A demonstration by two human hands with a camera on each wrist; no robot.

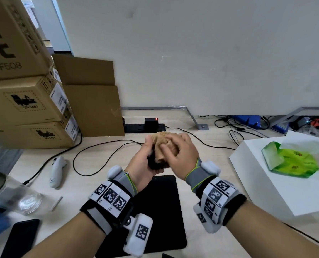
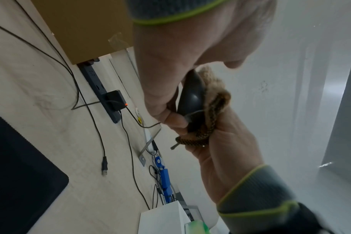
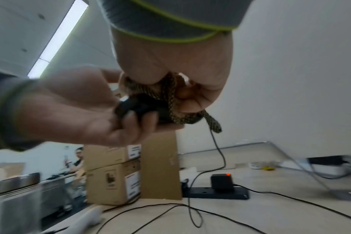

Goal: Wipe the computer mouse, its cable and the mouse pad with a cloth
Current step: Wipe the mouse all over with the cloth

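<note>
My left hand (image 1: 143, 161) grips the mouse (image 2: 190, 96); right hand (image 1: 181, 153) clutches the cloth (image 1: 164, 144). The trailing cable (image 3: 218, 152) could snag, in my judgement.

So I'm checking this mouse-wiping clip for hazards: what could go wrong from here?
The mouse is held in the air by the left hand while the right hand rubs it with the cloth; a slip could drop it. Its cable hangs down to the desk and could snag on the other loose wires.

The right hand (image 3: 170, 66) presses a tan cloth (image 3: 168, 93) onto the black mouse (image 3: 136, 106) gripped by the left hand (image 3: 76, 110).
</note>
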